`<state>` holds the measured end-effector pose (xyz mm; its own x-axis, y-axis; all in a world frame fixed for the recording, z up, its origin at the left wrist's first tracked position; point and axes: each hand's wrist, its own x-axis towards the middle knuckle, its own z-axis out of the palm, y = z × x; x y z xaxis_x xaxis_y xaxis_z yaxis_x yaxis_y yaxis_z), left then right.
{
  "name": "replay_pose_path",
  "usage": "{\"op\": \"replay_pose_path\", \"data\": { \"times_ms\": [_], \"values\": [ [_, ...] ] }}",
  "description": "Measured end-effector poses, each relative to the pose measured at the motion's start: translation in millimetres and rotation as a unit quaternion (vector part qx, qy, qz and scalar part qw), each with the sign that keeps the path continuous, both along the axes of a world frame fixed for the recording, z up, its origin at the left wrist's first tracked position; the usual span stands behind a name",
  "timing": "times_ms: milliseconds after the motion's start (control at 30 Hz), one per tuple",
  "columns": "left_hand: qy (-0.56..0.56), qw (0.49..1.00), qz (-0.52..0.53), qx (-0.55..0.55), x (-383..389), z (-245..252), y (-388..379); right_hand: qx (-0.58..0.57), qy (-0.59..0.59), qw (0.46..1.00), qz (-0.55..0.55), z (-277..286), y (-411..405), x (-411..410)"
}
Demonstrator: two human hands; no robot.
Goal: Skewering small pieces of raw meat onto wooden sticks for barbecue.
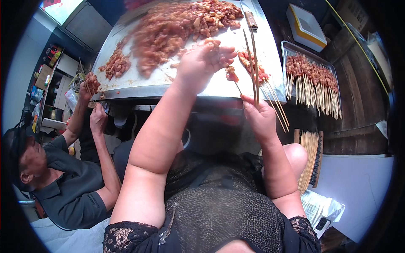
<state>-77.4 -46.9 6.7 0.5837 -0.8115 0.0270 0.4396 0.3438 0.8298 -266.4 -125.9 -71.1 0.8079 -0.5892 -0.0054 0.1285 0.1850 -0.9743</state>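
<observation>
My right hand [260, 117] grips several thin skewers at the front edge of the metal-topped table [218, 90]. One bamboo skewer [238, 88] carries a piece of raw meat [232, 75] at its tip; the longer sticks [253, 66] rise bare. Over the table, my left hand [202, 61] is turned partly palm up, its fingers bent and slightly blurred, close to that tip. Whether meat lies within its fingers cannot be made out. Beyond it spreads a large heap of cut raw meat [177, 28]. Loaded skewers [258, 71] lie just right of the bare sticks.
A wood-handled tool [250, 20] lies at the table's far right. Beside the table, a metal tray [283, 52] holds many meat skewers [311, 74], below a white-and-yellow box [307, 27]. Bare skewers [308, 158] fill a rack at right. A co-worker [72, 186] threads meat at left.
</observation>
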Motion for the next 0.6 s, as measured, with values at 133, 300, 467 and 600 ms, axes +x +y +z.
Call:
{"op": "replay_pose_path", "data": {
  "times_ms": [133, 300, 467, 600],
  "values": [
    [0.019, 0.998, 0.016, -0.052, -4.5, -3.6, -1.9, -0.115, 0.002, 0.992, -0.049, -2.8, 5.7, 3.9],
    [0.065, 0.995, -0.001, -0.082, -5.2, -2.9, -3.6, -0.093, 0.006, 0.995, -0.034, 3.8, 10.1, 7.2],
    [0.045, 0.995, -0.024, -0.083, -0.4, -3.9, -2.3, 0.041, -0.007, 0.999, 0.032, 6.6, 9.4, 10.5],
    [0.070, 0.993, -0.013, -0.096, -1.9, -3.8, -4.0, 0.190, -0.014, 0.977, 0.100, 15.8, 11.0, 10.5]
  ]
}}
